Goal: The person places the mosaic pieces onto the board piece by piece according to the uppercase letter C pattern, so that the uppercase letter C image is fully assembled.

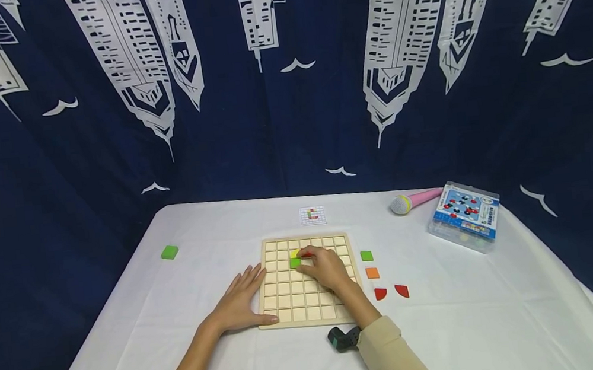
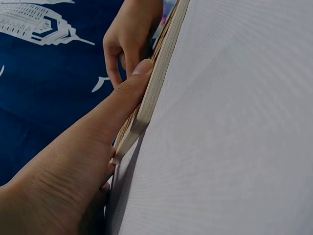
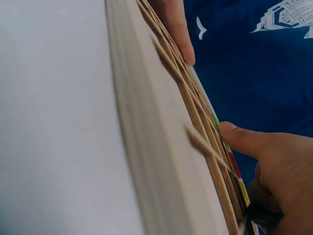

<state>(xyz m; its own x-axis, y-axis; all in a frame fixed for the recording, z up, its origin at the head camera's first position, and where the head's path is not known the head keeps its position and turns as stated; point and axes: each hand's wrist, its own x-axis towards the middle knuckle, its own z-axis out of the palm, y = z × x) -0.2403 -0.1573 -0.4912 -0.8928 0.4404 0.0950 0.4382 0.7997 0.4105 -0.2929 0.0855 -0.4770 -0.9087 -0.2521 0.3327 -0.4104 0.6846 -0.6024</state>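
Observation:
A wooden grid board (image 1: 283, 302) lies on the white table. Spread along its left side, my left hand (image 1: 243, 303) steadies it, fingers straight and thumb on the near left corner. Over the upper middle cells, my right hand (image 1: 328, 268) pinches a red piece (image 3: 234, 164) with thumb and index finger, low at the grid. The fingers hide most of that piece in the head view. Beside the fingertips, a yellow piece (image 1: 295, 253) and a green square tile (image 1: 295, 264) sit in neighbouring cells.
Right of the board lie a green tile (image 1: 366, 255), an orange tile (image 1: 372, 273) and two red quarter-round pieces (image 1: 402, 291). A green block (image 1: 169, 252) is far left. Behind the board is a pattern card (image 1: 312, 215); a pink microphone (image 1: 400, 205) and plastic box (image 1: 465, 213) stand back right.

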